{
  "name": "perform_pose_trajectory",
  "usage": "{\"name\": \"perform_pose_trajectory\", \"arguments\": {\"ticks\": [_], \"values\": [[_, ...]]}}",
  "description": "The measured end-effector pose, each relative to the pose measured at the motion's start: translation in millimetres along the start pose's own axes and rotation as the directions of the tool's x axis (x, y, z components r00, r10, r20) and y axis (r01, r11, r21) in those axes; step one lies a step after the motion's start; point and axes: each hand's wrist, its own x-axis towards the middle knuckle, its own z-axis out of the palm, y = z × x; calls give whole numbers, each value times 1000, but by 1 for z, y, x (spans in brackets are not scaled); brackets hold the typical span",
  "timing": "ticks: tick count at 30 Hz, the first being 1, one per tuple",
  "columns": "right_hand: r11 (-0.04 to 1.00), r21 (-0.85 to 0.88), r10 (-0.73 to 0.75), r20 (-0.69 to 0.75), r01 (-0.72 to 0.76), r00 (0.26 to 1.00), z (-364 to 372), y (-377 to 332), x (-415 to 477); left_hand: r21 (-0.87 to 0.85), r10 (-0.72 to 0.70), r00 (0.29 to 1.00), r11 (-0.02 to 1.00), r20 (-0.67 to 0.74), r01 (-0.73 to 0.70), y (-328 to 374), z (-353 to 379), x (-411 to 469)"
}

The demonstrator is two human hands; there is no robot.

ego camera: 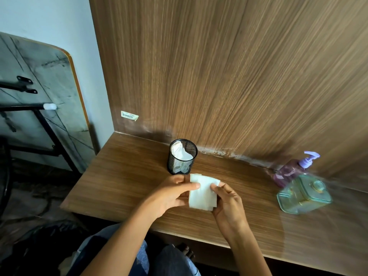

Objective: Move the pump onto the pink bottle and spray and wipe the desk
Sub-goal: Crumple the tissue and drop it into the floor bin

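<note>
Nearest the camera, the person's knees in blue jeans (143, 253) show below the front edge of the desk (119, 176), and both bare forearms reach up over the wood. The left hand (173, 194) and the right hand (227, 202) share a folded white tissue (202, 193) held just above the middle of the desk. The left thumb lies across the tissue's upper left edge with the fingers curled under it, so that hand pinches the sheet. The right hand pinches the opposite side, fingertips on the upper right corner and the palm behind the lower edge.

Just beyond the hands stands a black mesh cup (182, 158), upright, with more white tissue stuffed inside.

Well to the right, a greenish clear bottle (303, 193) sits on the desk, blurred, so its top cannot be made out. Right behind it, and partly covered by it in this view, is the pink bottle (286, 172), close to the back of the desk. The purple pump (309, 158) is on the pink bottle's neck, its spout turned to the right.

Behind everything rises a wooden back panel (219, 76) with a small sticker (129, 115) low on its left side. Off to the left, a folded table (39, 96) leans against the pale wall (49, 16).
</note>
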Motion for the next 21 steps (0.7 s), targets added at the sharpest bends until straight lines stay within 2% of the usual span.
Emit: {"name": "perform_pose_trajectory", "arguments": {"ticks": [3, 6, 9, 12, 14, 16, 21], "values": [[994, -95, -51, -39, 47, 998, 0, -4, 1, 13, 23, 1000, 1000, 19, -24, 0, 6, 2], [982, -172, -103, -112, 82, 988, 1, -7, 2, 18, 53, 998, 998, -26, -53, 0, 10, 3], [987, -131, -116, -205, 90, 972, -2, -10, 5, 9, 114, 988, 993, -102, -114, 1, 10, 4], [991, -96, -116, -269, 93, 956, -8, -10, 6, 149, 238, 956, 966, -172, -213, 0, 8, 5], [995, -36, -101, -261, 95, 960, -11, -10, 7, 324, 341, 925, 905, -168, -275, -3, 7, 7], [996, 7, -81, -188, 84, 979, -9, -9, 7, 417, 398, 910, 851, -117, -319, -7, 7, 11], [999, 13, -43, -70, 44, 997, 0, -7, 6, 414, 469, 882, 813, -47, -410, -13, 8, 17]]}}
